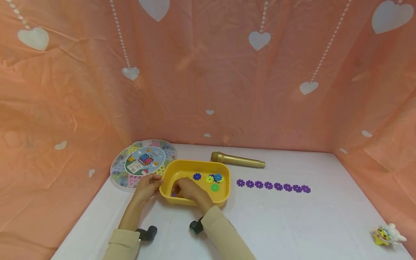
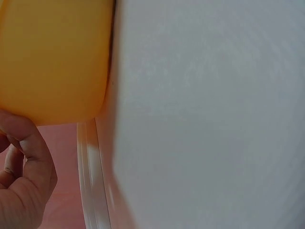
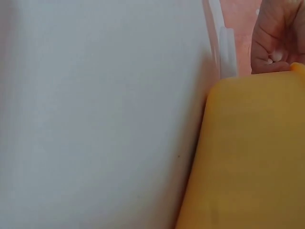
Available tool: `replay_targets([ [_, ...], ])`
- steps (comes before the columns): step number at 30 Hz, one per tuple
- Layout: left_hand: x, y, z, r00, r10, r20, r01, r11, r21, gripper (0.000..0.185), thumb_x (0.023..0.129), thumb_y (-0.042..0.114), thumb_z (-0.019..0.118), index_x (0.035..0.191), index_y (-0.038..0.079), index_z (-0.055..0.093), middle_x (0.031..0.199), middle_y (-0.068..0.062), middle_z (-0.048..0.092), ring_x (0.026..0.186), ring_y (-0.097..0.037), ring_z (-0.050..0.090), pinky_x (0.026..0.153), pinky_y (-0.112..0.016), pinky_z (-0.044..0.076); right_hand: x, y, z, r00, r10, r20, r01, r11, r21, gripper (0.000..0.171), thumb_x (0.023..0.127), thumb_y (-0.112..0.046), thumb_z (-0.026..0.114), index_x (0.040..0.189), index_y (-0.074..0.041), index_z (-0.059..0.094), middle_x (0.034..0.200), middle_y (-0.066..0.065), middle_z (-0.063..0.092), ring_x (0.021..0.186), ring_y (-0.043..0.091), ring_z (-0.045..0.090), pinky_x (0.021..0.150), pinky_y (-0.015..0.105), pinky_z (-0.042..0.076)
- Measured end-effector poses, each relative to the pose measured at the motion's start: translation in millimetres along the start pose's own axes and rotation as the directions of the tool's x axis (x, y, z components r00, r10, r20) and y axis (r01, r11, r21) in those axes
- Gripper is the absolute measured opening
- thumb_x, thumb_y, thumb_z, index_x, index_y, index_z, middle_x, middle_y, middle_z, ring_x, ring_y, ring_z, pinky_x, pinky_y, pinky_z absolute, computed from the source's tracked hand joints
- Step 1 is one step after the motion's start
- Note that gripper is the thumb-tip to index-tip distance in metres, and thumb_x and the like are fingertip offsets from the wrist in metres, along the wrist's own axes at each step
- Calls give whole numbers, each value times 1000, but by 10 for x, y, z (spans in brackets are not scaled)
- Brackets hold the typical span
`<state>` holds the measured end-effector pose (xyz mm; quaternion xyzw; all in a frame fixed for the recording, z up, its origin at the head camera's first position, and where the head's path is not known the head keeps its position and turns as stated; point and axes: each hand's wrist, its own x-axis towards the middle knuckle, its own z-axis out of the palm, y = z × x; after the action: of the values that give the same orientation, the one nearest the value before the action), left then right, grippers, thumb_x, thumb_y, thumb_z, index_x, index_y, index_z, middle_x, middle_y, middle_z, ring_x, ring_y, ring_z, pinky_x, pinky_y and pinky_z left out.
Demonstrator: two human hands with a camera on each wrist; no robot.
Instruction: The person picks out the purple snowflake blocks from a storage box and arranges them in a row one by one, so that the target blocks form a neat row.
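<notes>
A yellow plastic basin (image 1: 195, 163) stands on the table with several flower-shaped discs in it, among them a dark blue one (image 1: 196, 176) and a green one (image 1: 215, 187). My left hand (image 1: 146, 189) grips the basin's left rim; in the left wrist view a digit lies against the yellow wall (image 2: 52, 62). Inside the basin, the curled fingers of my right hand (image 1: 186, 188) pinch a purple flower disc (image 1: 173, 194), which they partly cover. The right wrist view has the basin's side (image 3: 252, 143) and a hand at the rim, its fingertips hidden.
To the basin's right runs a row of several purple flower discs (image 1: 268, 185). A gold microphone (image 1: 240, 160) lies behind it. Left of the basin is a round clear box (image 1: 121, 177) of colored pieces. A small toy figure (image 1: 386, 234) sits near the right edge.
</notes>
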<state>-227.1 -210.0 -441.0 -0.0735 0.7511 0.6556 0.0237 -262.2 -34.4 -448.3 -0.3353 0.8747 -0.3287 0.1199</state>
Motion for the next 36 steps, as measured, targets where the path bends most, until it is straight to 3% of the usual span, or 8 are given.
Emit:
replay_targets([
  [4, 0, 7, 5, 1000, -5, -3, 5, 1000, -2, 26, 92, -1, 50, 113, -15, 46, 90, -11, 55, 73, -14, 55, 61, -22, 50, -9, -3, -13, 1000, 7, -23, -6, 999, 47, 4, 82, -8, 70, 85, -10, 69, 73, -6, 62, 65, 4, 50, 65, 13, 44],
  [7, -2, 15, 10, 1000, -12, -4, 12, 1000, 5, 26, 92, -1, 50, 113, -15, 46, 89, -10, 55, 72, -13, 55, 61, -22, 50, -20, -9, -38, 997, 59, -44, -50, 982, 182, 5, 84, -6, 66, 87, -9, 68, 74, -4, 61, 64, 7, 51, 63, 15, 46],
  [12, -10, 28, 10, 1000, -22, -7, 22, 1000, 15, 27, 92, 1, 50, 114, -14, 46, 89, -9, 55, 71, -12, 54, 60, -22, 49, -37, -10, -120, 979, 165, -122, -92, 884, 459, 9, 88, -6, 62, 95, -4, 68, 83, 1, 64, 69, 10, 57, 66, 22, 52],
  [16, -17, 31, 4, 999, -31, -8, 31, 999, 21, 27, 93, 2, 51, 115, -13, 46, 89, -9, 55, 71, -13, 53, 60, -23, 48, -67, 33, -203, 964, 197, -177, -61, 814, 578, 14, 88, -3, 61, 100, 0, 68, 91, 9, 67, 76, 15, 63, 70, 27, 55],
  [21, -13, 39, 3, 1000, -25, -8, 25, 1000, 19, 27, 92, 1, 51, 114, -13, 46, 89, -9, 54, 70, -13, 51, 59, -23, 47, -156, 130, -364, 967, 181, -178, -19, 751, 660, 21, 88, 3, 58, 109, 6, 63, 102, 18, 65, 87, 20, 64, 81, 34, 53],
  [24, -4, 40, 5, 1000, -13, -7, 13, 1000, 19, 27, 92, 0, 50, 114, -14, 45, 89, -10, 54, 69, -12, 51, 58, -22, 46, -242, 221, -490, 965, 169, -202, 11, 741, 671, 25, 88, 3, 56, 112, 7, 61, 107, 20, 63, 88, 18, 63, 84, 39, 52],
  [29, 15, 24, 10, 1000, -8, -1, 8, 1000, 17, 27, 92, 0, 51, 114, -14, 46, 89, -10, 55, 68, -12, 51, 57, -22, 47, -475, 389, -765, 943, 215, -255, 14, 736, 676, 29, 88, -1, 59, 117, 3, 60, 113, 18, 63, 93, 18, 63, 86, 35, 51],
  [36, -14, 42, 2, 1000, -5, 9, 5, 1000, 19, 27, 92, 0, 49, 114, -15, 45, 90, -12, 55, 67, -12, 52, 57, -22, 47, -885, 815, -1157, 884, 311, -350, 18, 724, 690, 34, 89, -1, 58, 123, 5, 56, 117, 17, 60, 97, 16, 61, 87, 29, 50],
])
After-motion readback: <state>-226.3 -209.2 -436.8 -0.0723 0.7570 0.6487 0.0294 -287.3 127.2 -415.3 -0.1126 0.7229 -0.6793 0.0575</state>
